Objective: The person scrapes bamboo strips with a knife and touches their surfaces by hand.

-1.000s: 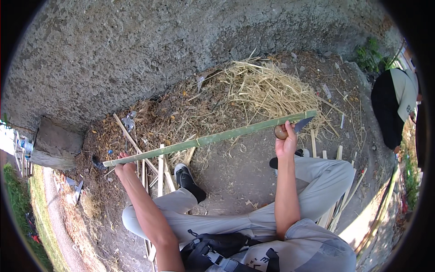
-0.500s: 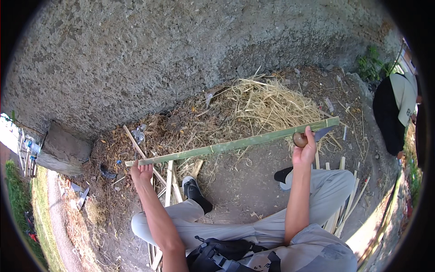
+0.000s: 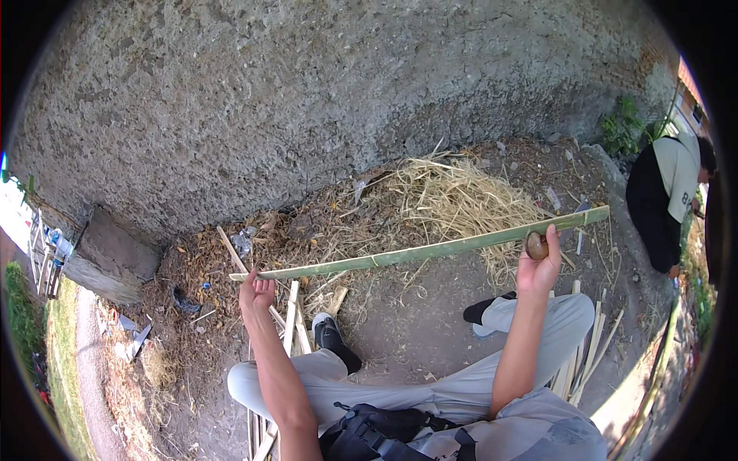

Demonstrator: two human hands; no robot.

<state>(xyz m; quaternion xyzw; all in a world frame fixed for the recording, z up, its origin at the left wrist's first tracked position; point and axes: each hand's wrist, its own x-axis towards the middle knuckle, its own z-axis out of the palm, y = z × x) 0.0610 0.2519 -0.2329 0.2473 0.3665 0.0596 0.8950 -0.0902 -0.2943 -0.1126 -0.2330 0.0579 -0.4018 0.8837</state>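
A long green bamboo strip [image 3: 430,250] stretches across in front of me, its right end higher in the picture. My left hand [image 3: 257,296] is closed on the strip near its left end. Toward the other end, my right hand [image 3: 542,265] grips the strip together with a knife. The knife's rounded brown handle end [image 3: 536,246] sticks out at the palm. A bit of its grey blade [image 3: 582,207] shows behind the strip; the rest is hidden.
A heap of pale bamboo shavings [image 3: 461,192] lies before a rough wall [image 3: 307,100]. Split bamboo pieces [image 3: 292,315] lie by my left foot, more slats [image 3: 588,346] beside my right knee. A stone block [image 3: 115,250] stands at left. Another person [image 3: 665,192] bends over at far right.
Both hands have moved a little to the right with the bamboo strip. Less of the knife blade shows behind it. The person at right has shifted slightly.
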